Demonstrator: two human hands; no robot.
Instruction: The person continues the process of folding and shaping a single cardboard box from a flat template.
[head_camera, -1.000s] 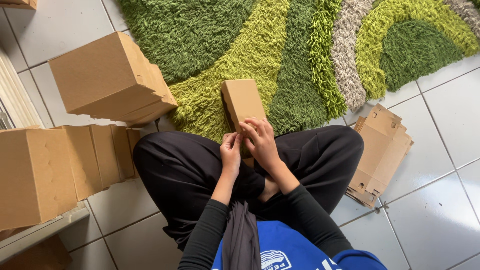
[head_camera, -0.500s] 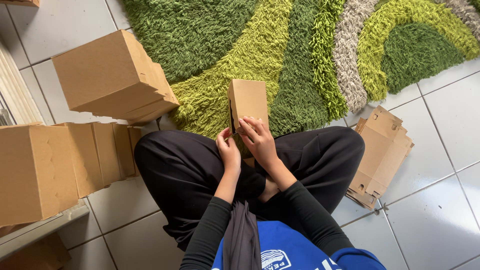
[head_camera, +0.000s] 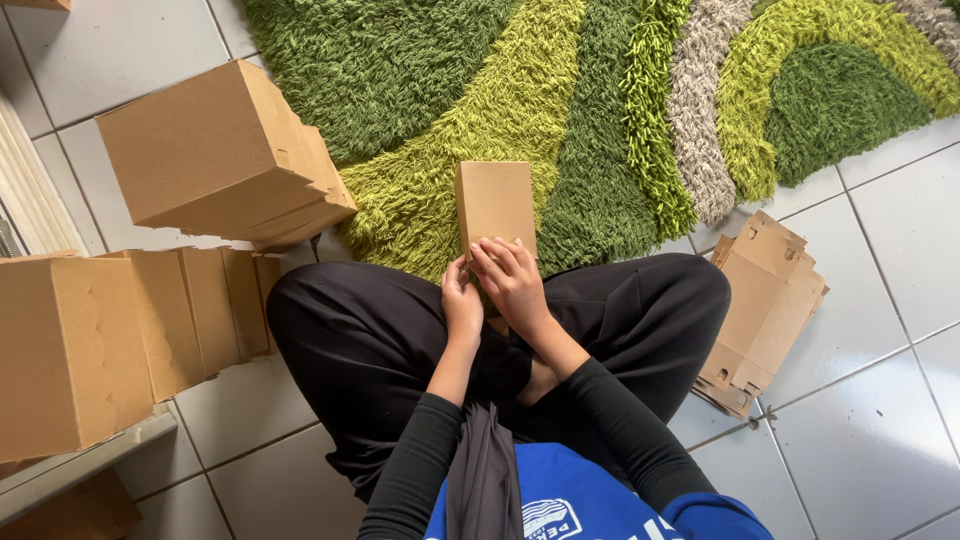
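You're sitting cross-legged on the tiled floor, and the small cardboard box is right in front of you, above your crossed legs with the shaggy green rug behind it. It's plain brown, tall and narrow, standing upright with clean folded edges and a smooth blank face turned toward you. Your right hand is curled over its lower end, fingers bent against the cardboard, and your left hand is pinching in at the bottom left corner, thumb and fingertips tight on the edge. Both hands are closed on that box, no slack in the grip. Off to your left sit assembled boxes, all the same brown, and to your right a stack of flat unfolded blanks lies on the tiles.
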